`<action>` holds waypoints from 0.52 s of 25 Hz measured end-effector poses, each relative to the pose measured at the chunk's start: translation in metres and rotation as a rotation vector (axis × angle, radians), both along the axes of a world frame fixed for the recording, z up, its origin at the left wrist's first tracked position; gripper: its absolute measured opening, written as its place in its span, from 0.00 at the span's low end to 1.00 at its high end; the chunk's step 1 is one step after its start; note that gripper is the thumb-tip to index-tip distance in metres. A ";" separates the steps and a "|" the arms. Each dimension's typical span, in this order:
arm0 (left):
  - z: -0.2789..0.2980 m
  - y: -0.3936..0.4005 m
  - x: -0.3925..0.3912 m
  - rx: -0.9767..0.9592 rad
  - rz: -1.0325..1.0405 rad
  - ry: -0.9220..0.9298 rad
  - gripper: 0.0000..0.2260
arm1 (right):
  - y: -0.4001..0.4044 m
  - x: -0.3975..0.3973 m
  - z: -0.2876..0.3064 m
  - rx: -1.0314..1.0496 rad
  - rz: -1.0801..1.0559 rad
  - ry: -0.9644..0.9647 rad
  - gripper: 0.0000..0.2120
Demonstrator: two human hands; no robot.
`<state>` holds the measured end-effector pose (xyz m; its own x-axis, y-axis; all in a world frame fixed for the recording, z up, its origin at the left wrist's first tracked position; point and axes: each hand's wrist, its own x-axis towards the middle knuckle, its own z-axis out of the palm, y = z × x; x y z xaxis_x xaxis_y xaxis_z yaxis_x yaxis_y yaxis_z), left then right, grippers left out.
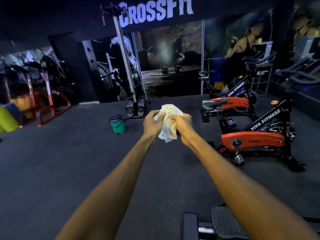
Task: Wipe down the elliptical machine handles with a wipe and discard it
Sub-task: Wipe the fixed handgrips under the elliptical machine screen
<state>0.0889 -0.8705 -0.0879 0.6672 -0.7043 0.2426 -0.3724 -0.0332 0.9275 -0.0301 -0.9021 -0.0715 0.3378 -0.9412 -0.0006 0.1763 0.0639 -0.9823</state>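
Two bare arms are stretched forward over the dark rubber floor (69,170), and between them a crumpled white wipe (170,122) is held up at about the middle of the view. The wipe is gripped on its left side by the left hand (153,124), whose fingers are curled round the bunched material, and on its right side by the right hand (182,126), whose thumb and fingers are closed on it too. The upper part of the wipe is seen rising above both hands, and a loose corner is seen hanging below them.

On the floor beyond and to the left of the hands, a small green bin (117,124) with a dark lid is seen standing upright, well apart from the wipe. Behind it a tall silver upright machine (129,80) is set near the wall. To the right, two red-and-black spin bikes are lined up, the nearer bike (256,139) and the farther bike (232,101), each marked "VIVA FITNESS". Dark ridged pedals (225,220) of a machine are partly seen at the bottom edge, below the right forearm. At far left a red frame (50,104) and a yellow-green block (7,118) are seen. Across the top of the mural-covered back wall the lettering "CROSSFIT" (155,11) is painted.
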 end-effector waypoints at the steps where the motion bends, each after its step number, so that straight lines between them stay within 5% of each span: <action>1: -0.003 -0.015 0.013 0.048 0.022 0.048 0.14 | -0.012 0.014 -0.002 0.013 -0.028 -0.023 0.02; 5: -0.006 -0.085 0.067 0.161 0.027 0.363 0.16 | -0.075 0.071 -0.008 0.035 -0.122 -0.073 0.06; 13: 0.023 -0.239 0.148 -0.020 -0.138 -0.026 0.14 | -0.214 0.153 0.002 0.002 -0.291 -0.100 0.03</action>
<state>0.2370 -1.1097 -0.0650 0.5577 -0.7837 0.2733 -0.3961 0.0381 0.9174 0.1233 -1.1161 -0.0693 0.0523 -0.9985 0.0166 0.2833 -0.0011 -0.9590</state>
